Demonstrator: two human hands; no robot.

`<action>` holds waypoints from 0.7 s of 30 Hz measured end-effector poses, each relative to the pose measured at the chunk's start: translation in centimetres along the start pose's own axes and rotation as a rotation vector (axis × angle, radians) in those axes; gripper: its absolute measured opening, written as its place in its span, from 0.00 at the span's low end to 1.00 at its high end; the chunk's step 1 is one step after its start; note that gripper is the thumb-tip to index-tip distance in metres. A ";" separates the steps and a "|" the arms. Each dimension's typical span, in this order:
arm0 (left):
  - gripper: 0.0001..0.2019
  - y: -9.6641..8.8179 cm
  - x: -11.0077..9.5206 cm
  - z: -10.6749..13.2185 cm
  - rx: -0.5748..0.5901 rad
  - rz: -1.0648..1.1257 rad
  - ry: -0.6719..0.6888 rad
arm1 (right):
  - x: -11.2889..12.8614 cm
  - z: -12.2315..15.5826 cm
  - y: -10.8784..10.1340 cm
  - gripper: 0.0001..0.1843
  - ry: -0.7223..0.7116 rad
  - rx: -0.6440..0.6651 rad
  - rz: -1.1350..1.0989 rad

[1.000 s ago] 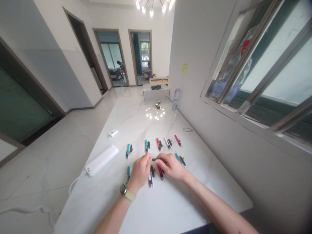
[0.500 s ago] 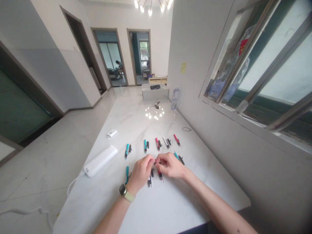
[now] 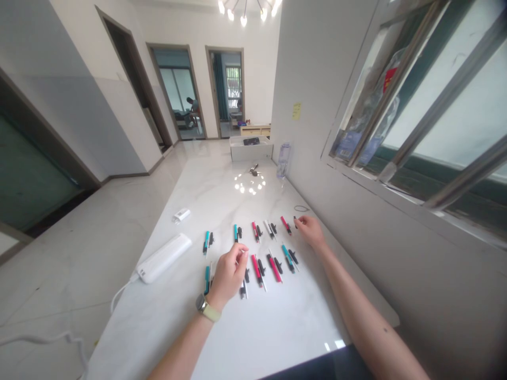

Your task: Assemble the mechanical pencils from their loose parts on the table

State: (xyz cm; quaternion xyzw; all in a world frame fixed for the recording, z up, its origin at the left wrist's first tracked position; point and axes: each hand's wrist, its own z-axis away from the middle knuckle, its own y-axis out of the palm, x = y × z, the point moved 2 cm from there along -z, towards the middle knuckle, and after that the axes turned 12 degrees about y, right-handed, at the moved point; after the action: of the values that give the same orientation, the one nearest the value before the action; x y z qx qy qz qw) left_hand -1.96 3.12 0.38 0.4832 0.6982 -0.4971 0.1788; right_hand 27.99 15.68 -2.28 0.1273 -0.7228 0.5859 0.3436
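Observation:
My left hand (image 3: 228,273), with a watch on the wrist, is closed in a pinch over the near row of pen parts. A thin white pen refill (image 3: 243,250) seems to show between its fingertips. At the far right of the back row, my right hand (image 3: 311,230) pinches a small black pen cap (image 3: 295,221), just right of a red pen barrel (image 3: 285,225). Near it lie a teal barrel (image 3: 288,258), a red barrel (image 3: 274,267) and another red barrel (image 3: 256,268), with black caps and white refills beside them. My left hand partly covers some parts.
A white power strip (image 3: 164,258) and a white charger (image 3: 181,215) lie on the left of the table. Farther back are keys (image 3: 254,170), a clear bottle (image 3: 283,160) and a white box (image 3: 250,152). A dark loop (image 3: 301,208) lies near the right wall.
My hands have parted. The right one has moved right and away from me with the black cap, uncovering red barrels. The left has stayed nearly in place, still pinching.

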 end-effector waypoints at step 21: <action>0.07 0.5 -0.3 0.1 0.056 -0.015 0.044 | -0.8 -0.9 2.5 0.19 0.126 0.024 0.279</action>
State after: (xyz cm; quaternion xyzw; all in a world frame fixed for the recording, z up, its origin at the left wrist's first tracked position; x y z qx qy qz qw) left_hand -1.40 2.88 0.32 0.4934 0.6915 -0.5070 0.1461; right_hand 27.47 17.03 -4.60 -0.0072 -0.7033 0.6435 0.3018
